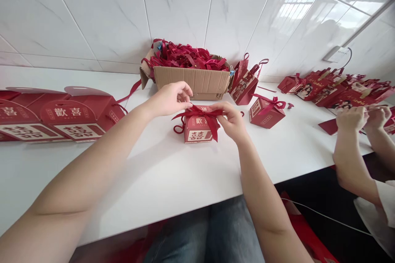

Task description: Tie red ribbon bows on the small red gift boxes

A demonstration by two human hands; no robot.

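Head view: left hand (173, 98) and right hand (233, 122) pinch red bow (203, 112) at either side, atop gift box (196, 136); best tensioned evenly, gently.

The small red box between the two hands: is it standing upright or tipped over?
Upright: the small red box rests flat on the white table, its printed characters the right way up.

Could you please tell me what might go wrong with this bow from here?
The red bow might loosen or sit crooked if the left hand and right hand, both at it, pull unevenly. The small red box beneath could slide or tip, as neither hand grips its base. Ribbons heaped in the cardboard box might snag, since one strand trails over its left side.
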